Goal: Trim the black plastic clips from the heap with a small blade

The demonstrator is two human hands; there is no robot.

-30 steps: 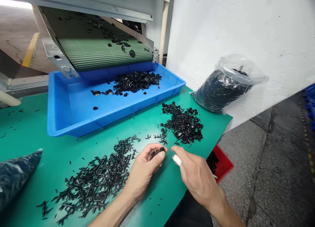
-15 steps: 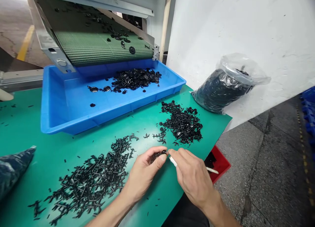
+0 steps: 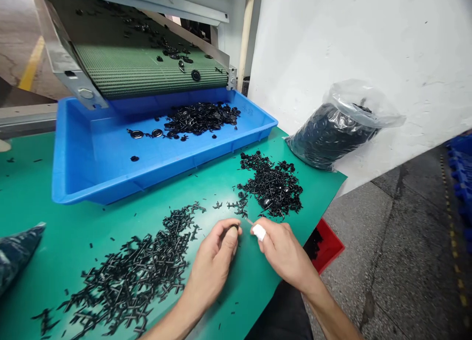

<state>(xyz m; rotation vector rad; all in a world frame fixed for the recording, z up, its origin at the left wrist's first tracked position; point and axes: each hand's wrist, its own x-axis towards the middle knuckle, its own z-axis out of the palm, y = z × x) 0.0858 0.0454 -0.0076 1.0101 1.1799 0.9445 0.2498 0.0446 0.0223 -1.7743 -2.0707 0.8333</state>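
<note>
I count two bare hands, one tool and at least one held part. My left hand (image 3: 212,261) pinches a small round black plastic part (image 3: 233,227) between thumb and forefinger, above the smooth green tabletop (image 3: 37,183); whether more pieces lie in the curled palm I cannot tell. My right hand (image 3: 282,249) grips a thin tool with a narrow tip (image 3: 250,222), which points toward the part without touching it. One white wrapping (image 3: 259,232) shows there, on finger or tool, I can't say which.

Two heaps lie on the tabletop: branched black plastic sticks (image 3: 136,271) and mixed black pieces (image 3: 275,185), too many to count. I see one rectangular blue plastic tray (image 3: 165,175), two clear plastic bags of dark contents, one by the wall (image 3: 332,138) and one at the left edge (image 3: 18,254), and one red bin (image 3: 334,246).

Half a second ago the hands met at the part; now a gap separates them. The pale handle end then behind my right hand is hidden.
</note>
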